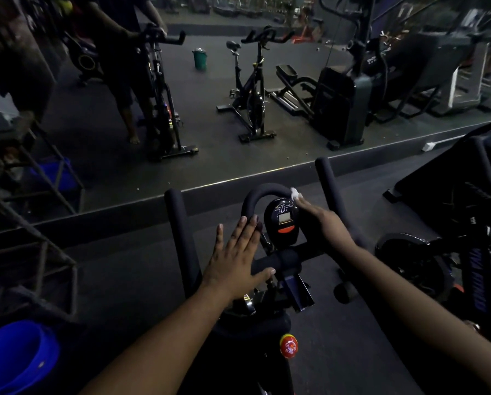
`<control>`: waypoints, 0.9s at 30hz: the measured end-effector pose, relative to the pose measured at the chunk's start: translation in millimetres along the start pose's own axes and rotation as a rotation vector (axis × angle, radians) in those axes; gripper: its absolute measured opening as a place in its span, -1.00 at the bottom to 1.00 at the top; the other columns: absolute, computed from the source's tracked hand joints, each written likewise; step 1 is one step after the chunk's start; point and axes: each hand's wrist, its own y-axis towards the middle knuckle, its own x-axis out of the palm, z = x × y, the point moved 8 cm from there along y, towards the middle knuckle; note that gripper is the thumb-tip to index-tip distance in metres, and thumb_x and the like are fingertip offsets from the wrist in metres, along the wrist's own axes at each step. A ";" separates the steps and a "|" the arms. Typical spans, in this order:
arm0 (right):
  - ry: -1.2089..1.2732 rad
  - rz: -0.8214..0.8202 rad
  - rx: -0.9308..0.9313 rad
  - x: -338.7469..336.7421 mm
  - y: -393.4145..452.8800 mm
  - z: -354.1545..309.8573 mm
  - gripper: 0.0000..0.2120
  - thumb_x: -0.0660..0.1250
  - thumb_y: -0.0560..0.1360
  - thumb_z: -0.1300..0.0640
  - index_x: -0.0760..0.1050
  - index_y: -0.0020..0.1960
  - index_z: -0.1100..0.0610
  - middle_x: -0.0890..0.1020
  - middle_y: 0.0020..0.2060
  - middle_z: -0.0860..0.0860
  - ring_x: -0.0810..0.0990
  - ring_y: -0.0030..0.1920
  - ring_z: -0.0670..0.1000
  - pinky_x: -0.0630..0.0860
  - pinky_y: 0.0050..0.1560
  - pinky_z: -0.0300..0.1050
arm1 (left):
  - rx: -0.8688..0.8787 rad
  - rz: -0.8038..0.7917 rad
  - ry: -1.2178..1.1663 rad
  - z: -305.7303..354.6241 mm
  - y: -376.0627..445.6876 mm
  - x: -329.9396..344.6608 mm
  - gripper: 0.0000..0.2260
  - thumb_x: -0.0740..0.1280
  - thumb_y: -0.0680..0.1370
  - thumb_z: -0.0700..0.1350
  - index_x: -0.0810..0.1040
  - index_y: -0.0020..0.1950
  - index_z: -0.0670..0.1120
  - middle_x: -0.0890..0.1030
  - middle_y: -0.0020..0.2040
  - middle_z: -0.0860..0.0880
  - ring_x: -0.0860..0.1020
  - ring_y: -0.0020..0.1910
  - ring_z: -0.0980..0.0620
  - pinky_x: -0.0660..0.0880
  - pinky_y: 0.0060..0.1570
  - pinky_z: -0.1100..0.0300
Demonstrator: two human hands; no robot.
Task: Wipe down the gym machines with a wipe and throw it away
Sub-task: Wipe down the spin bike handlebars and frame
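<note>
White and crumpled, one wipe point(295, 193) sits pinched under the fingertips of the right hand point(325, 223), pressed on the padded loop handlebar point(262, 191) just above the oval console point(281, 220) of one spin bike. The left hand point(234, 263) lies flat, fingers straight, across the loop's left side and the foam crossbar point(278, 259), holding nothing. Two upright foam grips point(178, 223) flank the loop. A round red knob point(288, 345) sits below. Dark rubber floor point(124, 280) meets a wall mirror point(153, 115), which seems to reflect the bikes. One blue bucket point(19, 354) stands at lower left.
</note>
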 end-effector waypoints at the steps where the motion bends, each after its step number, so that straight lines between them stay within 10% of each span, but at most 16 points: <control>1: -0.034 -0.013 0.028 3.4 -12.8 7.6 -0.26 0.34 0.54 0.32 0.24 0.59 -0.18 0.31 0.53 -0.14 0.48 0.43 0.05 0.49 0.34 -0.02 | 0.001 0.003 0.004 -0.4 0.2 -0.7 -0.09 -0.01 0.57 0.48 -0.34 0.65 -0.04 -0.51 0.59 0.06 -0.49 0.57 0.05 -0.37 0.53 -0.27; 6: -0.257 -0.196 0.058 1.0 -62.0 27.7 -0.24 0.20 0.51 0.35 0.26 0.53 -0.31 0.30 0.50 -0.30 0.54 0.37 0.05 0.41 0.12 -0.25 | 0.003 -0.002 0.000 0.9 1.8 1.1 -0.09 -0.01 0.57 0.48 -0.32 0.65 -0.05 -0.52 0.59 0.05 -0.50 0.56 0.04 -0.38 0.53 -0.28; 9: -0.345 -0.277 0.144 -26.2 -52.8 18.2 -0.46 0.22 0.62 0.23 0.38 0.48 -0.27 0.61 0.30 -0.08 0.64 0.21 0.08 0.37 -0.03 -0.20 | 0.001 0.006 -0.003 -0.4 1.6 -0.1 -0.09 -0.02 0.58 0.48 -0.35 0.65 -0.05 -0.52 0.58 0.05 -0.51 0.56 0.05 -0.38 0.53 -0.28; 13: -0.053 0.174 0.277 -79.8 -2.8 -21.7 -0.61 0.22 0.65 0.15 0.51 0.41 -0.15 0.66 -0.04 0.02 0.64 -0.04 0.00 0.39 -0.09 -0.17 | 0.010 0.054 -0.023 -0.9 -2.2 -3.1 -0.08 0.00 0.57 0.48 -0.37 0.64 -0.03 -0.47 0.61 0.04 -0.46 0.58 0.06 -0.39 0.52 -0.27; 18: 0.066 -0.046 0.458 -29.4 62.5 -52.6 -0.71 0.20 0.65 0.13 0.57 0.25 0.25 0.62 0.16 0.23 0.57 0.23 0.25 0.47 0.15 -0.04 | -0.055 0.040 0.018 -21.5 -21.5 0.2 -0.08 -0.10 0.56 0.52 -0.17 0.68 -0.09 -0.21 0.69 -0.04 -0.13 0.67 -0.01 -0.25 0.53 -0.35; 21: -0.211 -0.041 0.404 -15.8 74.1 -90.4 -0.89 0.26 0.53 0.29 0.54 0.02 0.25 0.65 0.02 0.26 0.62 0.08 0.29 0.44 -0.06 -0.02 | -0.115 0.049 0.024 -41.3 -47.1 8.4 -0.09 -0.07 0.56 0.52 0.07 0.68 -0.13 0.00 0.70 -0.09 0.04 0.67 -0.06 -0.14 0.53 -0.38; 24: -0.390 -0.034 0.267 9.5 73.2 -115.2 -0.68 0.18 0.55 0.31 0.46 0.28 0.28 0.56 0.24 0.23 0.52 0.30 0.23 0.41 0.24 0.08 | -0.226 0.083 -0.005 -60.8 -67.6 12.3 -0.05 -0.04 0.53 0.56 0.03 0.67 -0.12 -0.03 0.70 -0.07 -0.08 0.67 0.01 -0.27 0.53 -0.31; 27: -0.689 -0.036 0.118 35.9 55.8 -128.5 -0.50 0.09 0.61 0.22 0.23 0.53 0.31 0.43 0.42 0.18 0.32 0.52 0.15 -0.25 0.51 0.40 | -0.240 0.064 -0.018 -60.7 -70.5 13.2 -0.05 -0.05 0.52 0.55 0.05 0.66 -0.14 -0.06 0.70 -0.06 -0.13 0.66 0.02 -0.31 0.53 -0.29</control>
